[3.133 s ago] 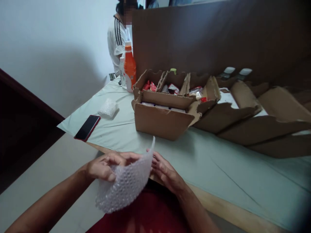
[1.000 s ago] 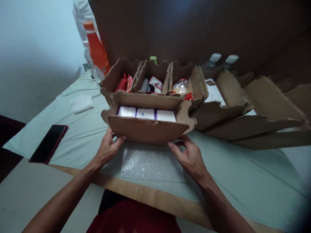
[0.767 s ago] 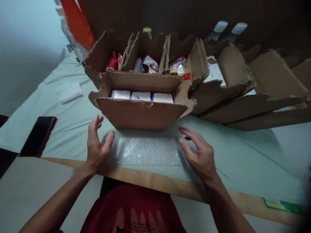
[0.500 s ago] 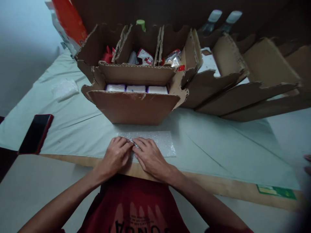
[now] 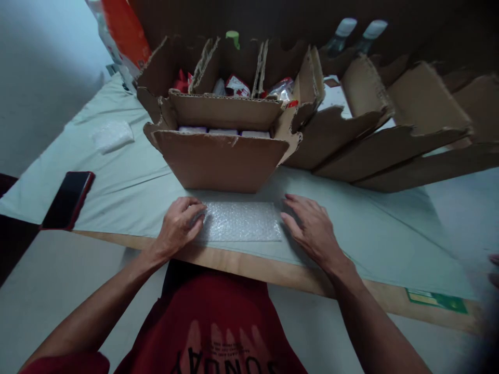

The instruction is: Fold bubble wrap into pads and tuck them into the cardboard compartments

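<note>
A flat piece of bubble wrap (image 5: 241, 222) lies on the pale green cloth near the table's front edge. At its left end is my left hand (image 5: 181, 221), fingers curved and apart, nothing seen in its grasp; whether the fingertips touch the wrap I cannot tell. My right hand (image 5: 311, 226) hovers just beyond the right end with fingers spread and holds nothing. Directly behind the wrap stands an open cardboard box (image 5: 222, 163) with several white, purple-edged packs inside.
More open cardboard bins (image 5: 351, 140) line the back, some holding packets. Two capped bottles (image 5: 370, 36) rise behind them. A dark phone (image 5: 68, 200) and another folded bubble wrap (image 5: 113, 136) lie at left. Part of another person's hand (image 5: 494, 267) shows at the right edge.
My hands were together over the left part of the bubble wrap. Now they are apart, with the right hand moved to the wrap's right end. The view has shifted slightly.
</note>
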Demonstrator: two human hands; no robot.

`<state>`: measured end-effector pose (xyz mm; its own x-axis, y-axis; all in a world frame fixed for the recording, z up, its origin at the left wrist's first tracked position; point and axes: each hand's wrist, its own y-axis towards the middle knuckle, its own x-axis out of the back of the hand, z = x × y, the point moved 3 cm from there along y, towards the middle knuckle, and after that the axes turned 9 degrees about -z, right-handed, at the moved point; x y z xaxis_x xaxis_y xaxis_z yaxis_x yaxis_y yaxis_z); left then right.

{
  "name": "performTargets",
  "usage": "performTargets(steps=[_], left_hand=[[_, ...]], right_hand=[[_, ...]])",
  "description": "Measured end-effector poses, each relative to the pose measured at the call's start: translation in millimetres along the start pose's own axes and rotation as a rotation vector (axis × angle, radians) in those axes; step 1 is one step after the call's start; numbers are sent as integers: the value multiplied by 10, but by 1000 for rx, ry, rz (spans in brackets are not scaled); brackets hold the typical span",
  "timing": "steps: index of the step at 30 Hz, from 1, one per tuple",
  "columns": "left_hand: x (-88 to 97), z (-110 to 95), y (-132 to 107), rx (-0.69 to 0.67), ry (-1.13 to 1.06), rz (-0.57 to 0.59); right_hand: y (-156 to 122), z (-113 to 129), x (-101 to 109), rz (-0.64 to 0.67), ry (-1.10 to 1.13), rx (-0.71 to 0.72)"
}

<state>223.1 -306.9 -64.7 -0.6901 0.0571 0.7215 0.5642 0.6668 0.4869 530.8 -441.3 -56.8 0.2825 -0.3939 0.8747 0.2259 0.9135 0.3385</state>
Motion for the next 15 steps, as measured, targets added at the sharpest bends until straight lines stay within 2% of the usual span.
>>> performTargets(steps=[2,4,6,10,15], left_hand=[[39,76,50,47,136,8],[24,149,80,106,200,90],[-16,189,81,151,192,162],[-21,134,-3,200,97,145],[229,70,-104,440,-186,87]], right_hand=[[169,120,-178,77,7,14],[247,188,-310,130,16,14],[227,225,-346,130,49,18],[13,289,-181,98,211,-57],[-257,417,60,76,505,-324]])
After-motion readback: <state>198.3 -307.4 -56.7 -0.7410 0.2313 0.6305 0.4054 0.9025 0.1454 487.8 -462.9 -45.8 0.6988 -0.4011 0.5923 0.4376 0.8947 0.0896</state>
